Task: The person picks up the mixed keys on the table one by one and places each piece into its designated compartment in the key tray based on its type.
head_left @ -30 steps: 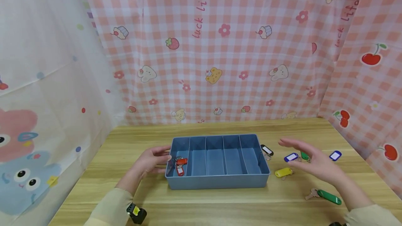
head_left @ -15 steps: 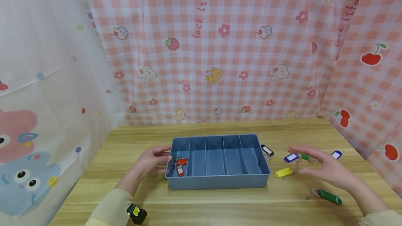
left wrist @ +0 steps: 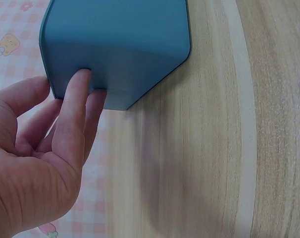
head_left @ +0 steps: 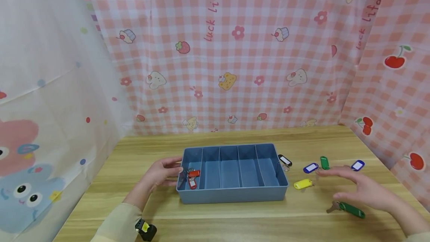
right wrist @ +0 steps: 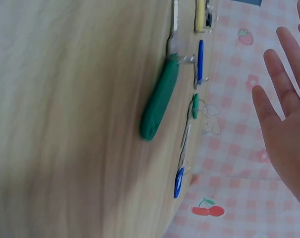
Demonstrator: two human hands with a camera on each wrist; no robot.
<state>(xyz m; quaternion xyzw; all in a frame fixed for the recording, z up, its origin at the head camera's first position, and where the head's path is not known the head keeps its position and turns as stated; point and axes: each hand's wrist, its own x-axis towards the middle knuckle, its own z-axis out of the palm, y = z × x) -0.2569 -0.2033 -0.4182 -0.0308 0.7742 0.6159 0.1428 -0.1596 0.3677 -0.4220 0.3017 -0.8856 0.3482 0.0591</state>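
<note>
A blue-grey divided tray [head_left: 232, 195] stands mid-table, with red key tags [head_left: 192, 183] in its leftmost compartment. My left hand [head_left: 162, 173] is at the tray's left end, fingers resting on the outer end wall [left wrist: 115, 69]. Empty and with fingers spread, my right hand [head_left: 367, 191] hovers at the right, its thumb close over a green key tag [head_left: 351, 210] with a key. Beyond its fingertips lie another green key tag [head_left: 324, 162] and a blue key tag [head_left: 310, 167]. A yellow key tag [head_left: 303, 184] lies nearer the tray.
A black key tag [head_left: 284, 160] lies close to the tray's right end. Another blue key tag [head_left: 357, 165] is farther right. Pink checked cloth [head_left: 235, 59] hangs behind the wooden table [head_left: 215, 221], and a pale printed cloth [head_left: 60, 96] hangs at the left.
My right hand has moved rightward and toward me, off the blue and green tags to above the nearer green one, its fingers spreading wider. My left hand stays at the tray.
</note>
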